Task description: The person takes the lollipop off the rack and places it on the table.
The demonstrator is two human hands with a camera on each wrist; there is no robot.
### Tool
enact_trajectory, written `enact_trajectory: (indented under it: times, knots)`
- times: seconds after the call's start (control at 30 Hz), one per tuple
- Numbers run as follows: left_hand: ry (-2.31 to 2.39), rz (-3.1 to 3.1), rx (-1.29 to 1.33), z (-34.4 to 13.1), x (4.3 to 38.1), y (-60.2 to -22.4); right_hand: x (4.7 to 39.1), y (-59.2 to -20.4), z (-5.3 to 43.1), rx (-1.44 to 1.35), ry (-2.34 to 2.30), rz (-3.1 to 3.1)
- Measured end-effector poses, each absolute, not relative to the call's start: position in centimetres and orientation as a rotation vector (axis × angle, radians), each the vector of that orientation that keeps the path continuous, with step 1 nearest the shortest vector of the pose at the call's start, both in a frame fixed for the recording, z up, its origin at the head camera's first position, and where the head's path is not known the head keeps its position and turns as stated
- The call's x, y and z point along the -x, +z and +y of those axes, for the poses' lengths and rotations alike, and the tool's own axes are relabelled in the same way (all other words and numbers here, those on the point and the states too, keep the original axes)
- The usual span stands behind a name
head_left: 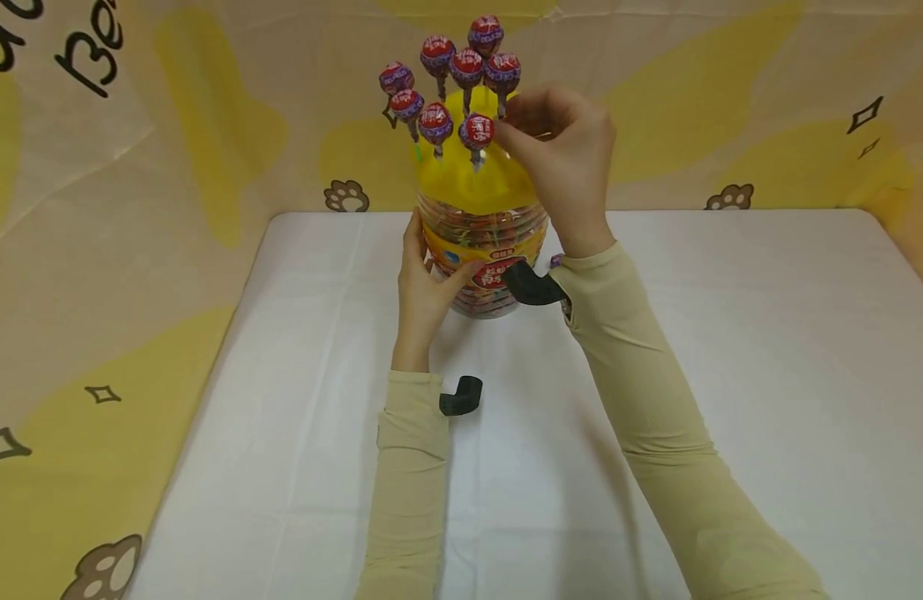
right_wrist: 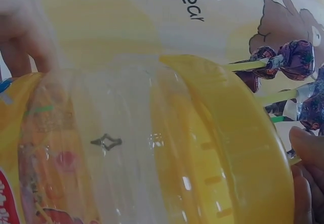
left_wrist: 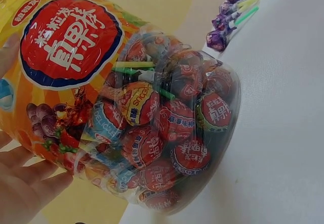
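Note:
A clear plastic jar (head_left: 483, 287) with a yellow lid (head_left: 469, 179) and an orange-red label stands upright on the table, full of wrapped lollipops (left_wrist: 144, 143). My left hand (head_left: 424, 279) holds its left side, thumb across the front of the label. Several red-and-purple lollipops (head_left: 435, 123) stand upright on the lid, heads up. At the lid's right side, my right hand (head_left: 570, 150) pinches a lollipop's stick between thumb and fingers; a bit of yellow stick (right_wrist: 293, 158) shows at the thumb in the right wrist view. The fingers partly hide which head belongs to it.
Beside the jar, several purple lollipops (left_wrist: 217, 39) lie in a row on the white tabletop (head_left: 341, 467); the head view shows just a bit of one past the right sleeve. A printed yellow-and-beige cloth (head_left: 694, 108) hangs behind. Black mounts (head_left: 461, 396) stick out at both wrists.

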State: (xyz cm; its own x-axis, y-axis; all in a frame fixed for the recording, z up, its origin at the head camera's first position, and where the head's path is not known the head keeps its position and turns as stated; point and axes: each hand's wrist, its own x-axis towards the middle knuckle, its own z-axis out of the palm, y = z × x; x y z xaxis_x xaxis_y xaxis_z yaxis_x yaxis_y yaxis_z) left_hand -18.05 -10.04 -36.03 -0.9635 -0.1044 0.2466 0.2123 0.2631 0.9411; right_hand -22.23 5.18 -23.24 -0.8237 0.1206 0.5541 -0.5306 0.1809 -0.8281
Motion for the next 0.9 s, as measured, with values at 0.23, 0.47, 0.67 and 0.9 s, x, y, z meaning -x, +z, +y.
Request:
enact_trajectory:
  times: [0.23, 0.47, 0.67, 0.9]
  knots:
    - [-1.764, -2.272, 0.1, -10.05, 18.21, -36.15, 22.23, -23.24, 4.97, -0.388, 1.667, -1.947]
    - [-1.766, -2.278, 0.096, -10.07, 18.22, -36.07, 22.16, -23.2, 4.96, -0.381, 1.672, -1.936]
    - [-1.768, -2.275, 0.096, -10.08, 18.1, -36.05, 22.02, -23.27, 4.87, -0.368, 1.718, -1.897]
    - [-1.786, -2.265, 0.099, -10.03, 18.22, -36.11, 21.73, -23.4, 4.97, -0.432, 1.702, -1.814]
